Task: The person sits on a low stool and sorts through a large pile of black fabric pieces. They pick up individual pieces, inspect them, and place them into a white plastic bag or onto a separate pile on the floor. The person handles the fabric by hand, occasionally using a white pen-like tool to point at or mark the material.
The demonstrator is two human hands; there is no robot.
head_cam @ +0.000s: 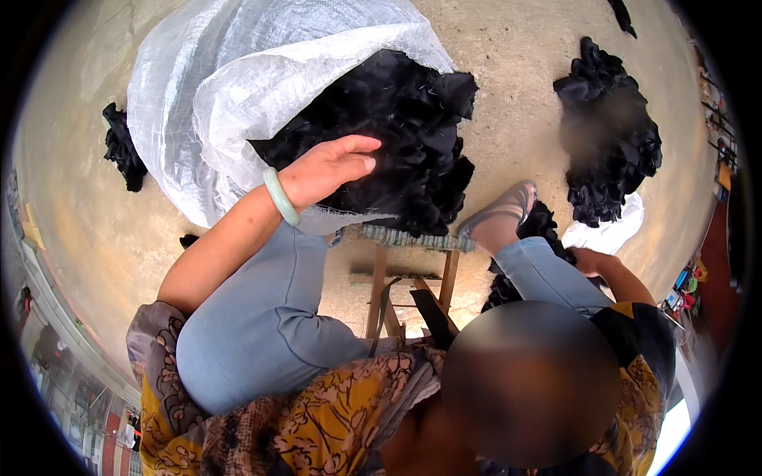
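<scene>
My left hand [333,168], with a pale green bangle [281,196] at its wrist, is over a heap of black fabric pieces [411,137]. Its fingers are a little apart and nothing shows between them. The heap spills from the mouth of a large white woven plastic sack [172,119], and its near edge lies on a small wooden stool with a striped top [417,239]. My right hand [586,262] is low beside my right leg, at a dark fabric pile [539,226]; its fingers are mostly hidden, so its grip cannot be made out.
Another heap of black fabric [613,131] lies on the concrete floor at the right, beside a white bag [613,223]. A smaller black bundle [124,149] is left of the sack. A sandalled foot [503,211] stands right of the stool. Assorted items line the far right edge.
</scene>
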